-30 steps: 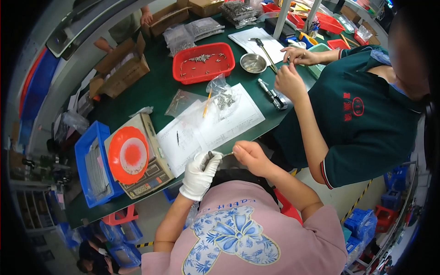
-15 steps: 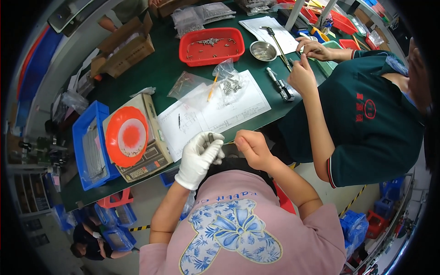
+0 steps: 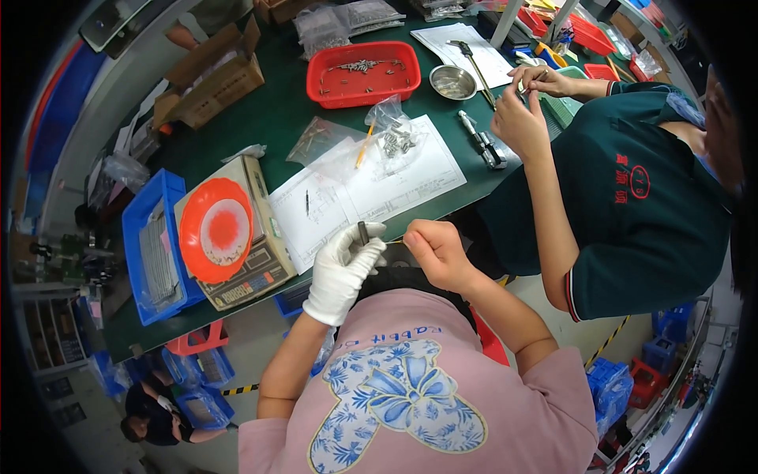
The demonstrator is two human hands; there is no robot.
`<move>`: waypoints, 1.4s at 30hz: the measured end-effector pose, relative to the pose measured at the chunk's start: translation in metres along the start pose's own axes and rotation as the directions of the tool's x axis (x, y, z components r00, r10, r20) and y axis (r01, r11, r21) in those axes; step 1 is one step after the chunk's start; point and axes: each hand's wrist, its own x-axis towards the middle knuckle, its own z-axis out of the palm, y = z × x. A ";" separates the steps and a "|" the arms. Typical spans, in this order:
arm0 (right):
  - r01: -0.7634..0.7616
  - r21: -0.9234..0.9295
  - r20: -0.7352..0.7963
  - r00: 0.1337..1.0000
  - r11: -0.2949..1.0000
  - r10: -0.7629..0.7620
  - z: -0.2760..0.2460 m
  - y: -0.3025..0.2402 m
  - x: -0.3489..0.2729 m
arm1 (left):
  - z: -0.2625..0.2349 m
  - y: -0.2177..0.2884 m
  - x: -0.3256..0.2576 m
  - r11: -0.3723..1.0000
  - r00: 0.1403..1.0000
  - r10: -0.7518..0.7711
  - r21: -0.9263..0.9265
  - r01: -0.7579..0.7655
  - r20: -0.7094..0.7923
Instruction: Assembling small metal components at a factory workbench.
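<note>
Fingers (image 3: 365, 246) of the white-gloved left hand (image 3: 341, 268) are pinched around a small dark metal pin (image 3: 362, 232), which stands nearly upright out of the fingertips, its long axis running near to far. The bare right hand (image 3: 437, 254) sits just right of it, curled into a loose fist with thumb and forefinger turned left toward the pin; whether those fingers grip anything small cannot be told from this view. The two hands are close together but not clearly touching, both at the near edge of the green bench (image 3: 268, 118), above the person's lap. The pin therefore lies to the left of the right hand and level with it, already held by the left, so the right hand is the nearer free one. Just beyond the hands lies a white drawing sheet (image 3: 347, 197), with a clear plastic bag of small metal parts (image 3: 395, 134) on its far part and a yellow pencil (image 3: 362, 146) beside the bag. To the left, an orange dish (image 3: 217, 229) rests on a weighing scale (image 3: 260, 261), and a blue bin (image 3: 154, 245) stands further left. A red tray (image 3: 363, 73) holding a few metal pieces sits far across the bench. On the right, another person in a dark green shirt works with both hands (image 3: 525, 103) raised near a small steel bowl (image 3: 452, 81).
</note>
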 end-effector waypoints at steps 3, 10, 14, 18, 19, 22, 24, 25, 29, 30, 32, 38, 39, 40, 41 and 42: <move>-0.287 0.413 0.055 0.955 0.864 0.291 0.006 -0.001 -0.004 | -0.002 -0.009 0.004 0.495 0.694 0.717 0.652 -0.574 0.065; -0.525 0.604 0.252 0.840 0.600 0.481 0.003 0.003 -0.002 | -0.004 -0.003 -0.004 0.668 0.788 0.615 0.547 -0.505 -0.023; -0.133 0.108 0.019 0.991 0.985 0.131 0.002 0.000 -0.003 | -0.027 -0.003 -0.001 0.953 0.968 -0.194 -0.205 0.225 0.162; 0.181 -0.230 0.109 0.981 0.956 -0.160 0.000 -0.004 -0.003 | -0.023 -0.006 -0.006 0.974 0.964 -0.168 -0.119 0.195 0.205; 0.158 -0.221 0.064 0.987 0.962 -0.148 0.003 -0.001 -0.006 | -0.019 -0.006 -0.007 0.990 0.983 -0.133 -0.023 0.137 0.128; 0.042 -0.096 -0.011 0.999 0.994 -0.043 0.010 0.003 -0.012 | -0.017 -0.013 -0.005 0.997 0.999 -0.027 0.067 0.025 0.030; -0.058 0.022 -0.026 0.998 0.998 0.059 0.011 0.006 -0.014 | -0.020 -0.020 -0.002 0.700 0.878 0.458 0.553 -0.453 0.140; -0.296 0.354 0.055 0.953 0.887 0.297 0.009 0.008 -0.012 | -0.021 -0.019 -0.001 0.629 0.850 0.506 0.612 -0.479 0.146; -0.500 0.573 0.118 0.834 0.649 0.539 0.005 0.014 0.006 | -0.017 -0.021 0.009 0.733 0.862 0.502 0.564 -0.380 -0.070; -0.498 0.547 0.058 0.825 0.673 0.562 0.002 0.019 0.013 | -0.022 -0.029 0.014 0.806 0.877 0.466 0.467 -0.365 -0.119; -0.495 0.576 0.038 0.811 0.651 0.584 0.001 0.028 0.021 | -0.026 -0.029 0.021 0.821 0.845 0.508 0.389 -0.417 -0.167; 0.308 -0.263 0.121 0.951 0.914 -0.286 0.003 0.008 0.013 | -0.049 -0.009 0.006 0.915 0.914 -0.292 -0.197 0.353 0.282; 0.343 -0.362 0.213 0.936 0.867 -0.281 0.000 -0.007 0.013 | -0.042 -0.006 0.002 0.886 0.909 -0.317 -0.257 0.386 0.271; 0.342 -0.359 0.214 0.936 0.868 -0.280 -0.001 -0.008 0.010 | -0.039 -0.005 0.000 0.885 0.909 -0.319 -0.258 0.387 0.268; 0.365 -0.378 0.235 0.927 0.851 -0.293 -0.002 -0.009 0.010 | -0.037 -0.002 0.000 0.932 0.924 -0.295 -0.140 0.335 0.243; 0.388 -0.397 0.257 0.917 0.832 -0.305 -0.002 -0.009 0.009 | -0.034 0.001 0.000 0.960 0.938 -0.267 -0.019 0.278 0.222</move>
